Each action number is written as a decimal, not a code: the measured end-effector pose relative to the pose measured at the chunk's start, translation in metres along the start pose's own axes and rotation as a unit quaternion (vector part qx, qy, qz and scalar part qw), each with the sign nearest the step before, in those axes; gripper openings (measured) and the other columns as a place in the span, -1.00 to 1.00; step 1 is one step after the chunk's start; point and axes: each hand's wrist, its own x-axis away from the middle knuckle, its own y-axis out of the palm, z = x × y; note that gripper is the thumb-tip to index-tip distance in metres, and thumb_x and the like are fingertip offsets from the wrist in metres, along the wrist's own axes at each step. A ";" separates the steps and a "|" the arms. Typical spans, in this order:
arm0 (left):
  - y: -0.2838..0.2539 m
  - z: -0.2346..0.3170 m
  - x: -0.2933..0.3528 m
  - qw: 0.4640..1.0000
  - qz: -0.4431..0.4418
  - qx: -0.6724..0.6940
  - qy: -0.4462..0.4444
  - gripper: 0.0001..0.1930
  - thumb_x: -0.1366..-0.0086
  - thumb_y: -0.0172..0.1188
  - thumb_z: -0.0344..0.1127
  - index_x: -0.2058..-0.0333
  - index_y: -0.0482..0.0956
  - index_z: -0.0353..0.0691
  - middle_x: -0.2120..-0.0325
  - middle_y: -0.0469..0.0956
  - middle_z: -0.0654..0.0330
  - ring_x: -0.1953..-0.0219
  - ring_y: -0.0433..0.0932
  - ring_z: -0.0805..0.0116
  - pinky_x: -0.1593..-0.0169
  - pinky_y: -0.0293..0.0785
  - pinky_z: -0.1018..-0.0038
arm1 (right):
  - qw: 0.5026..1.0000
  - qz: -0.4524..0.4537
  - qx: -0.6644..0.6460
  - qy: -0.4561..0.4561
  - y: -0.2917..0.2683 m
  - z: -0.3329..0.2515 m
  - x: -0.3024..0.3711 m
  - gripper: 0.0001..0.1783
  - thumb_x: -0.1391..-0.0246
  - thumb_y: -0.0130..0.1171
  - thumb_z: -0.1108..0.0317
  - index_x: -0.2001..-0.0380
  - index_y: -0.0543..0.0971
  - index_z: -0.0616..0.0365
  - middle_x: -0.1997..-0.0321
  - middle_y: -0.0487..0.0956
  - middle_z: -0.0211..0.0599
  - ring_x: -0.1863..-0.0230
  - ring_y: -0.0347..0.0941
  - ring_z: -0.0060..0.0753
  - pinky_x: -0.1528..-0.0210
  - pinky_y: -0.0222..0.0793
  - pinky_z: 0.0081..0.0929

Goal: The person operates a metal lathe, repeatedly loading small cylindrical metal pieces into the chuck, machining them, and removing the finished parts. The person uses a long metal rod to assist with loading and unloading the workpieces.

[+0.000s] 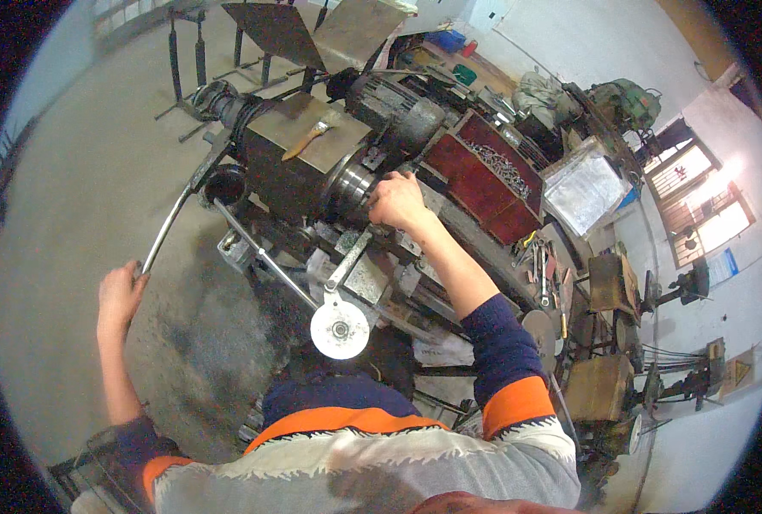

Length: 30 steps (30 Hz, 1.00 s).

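Note:
Out to the left, my left hand [122,295] is wrapped round the end of a long metal lever [173,221] that runs up to the far left end of a small lathe-like machine. My right hand [398,204] is at the machine's shiny round spindle nose [352,182], its fingers curled in at the front face. What those fingers pinch is hidden by the hand. On the flat top of the headstock [265,128] lies a brush [306,141] with a wooden handle. A pale round disc [340,329] on a crank arm stands nearest my body.
Right of the spindle sits a dark red tray [462,171] with many small metal pieces [498,167]. Behind the headstock is a ribbed motor [402,107]. Wrenches and other hand tools [544,270] lie farther right, near a plastic-covered sheet [586,193]. A second rod [261,250] slants below the headstock.

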 end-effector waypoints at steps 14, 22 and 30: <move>0.047 -0.023 -0.033 0.999 0.005 -0.035 -0.027 -0.89 0.06 0.12 -0.43 0.53 0.43 -0.33 0.51 0.50 -0.10 0.39 0.50 -0.08 0.32 0.41 0.13 | 0.998 -0.039 -0.044 0.021 0.004 0.004 -0.008 -0.64 0.50 0.19 0.19 0.44 0.65 -0.09 0.36 0.54 -0.23 0.13 0.37 -0.20 0.03 0.23 -0.23; 0.040 -0.168 -0.148 0.959 0.132 -0.246 0.043 -0.98 0.10 0.09 -0.47 0.62 0.48 -0.26 0.59 0.51 -0.02 0.49 0.53 0.06 0.40 0.45 0.27 | 0.998 -0.026 -0.053 -0.023 -0.004 -0.002 -0.009 -0.74 0.44 0.19 0.18 0.58 0.61 0.07 0.43 0.53 -0.17 0.19 0.40 -0.13 0.09 0.25 -0.14; 0.043 -0.091 -0.170 0.993 0.078 -0.016 -0.090 -0.66 -0.02 0.07 -0.38 0.16 0.49 -0.22 0.21 0.50 0.00 0.15 0.48 0.07 0.11 0.39 0.21 | 0.999 0.003 -0.029 -0.020 -0.016 0.000 0.014 -0.60 0.50 0.17 0.26 0.38 0.63 -0.06 0.17 0.52 -0.32 0.03 0.33 -0.19 -0.07 0.11 -0.19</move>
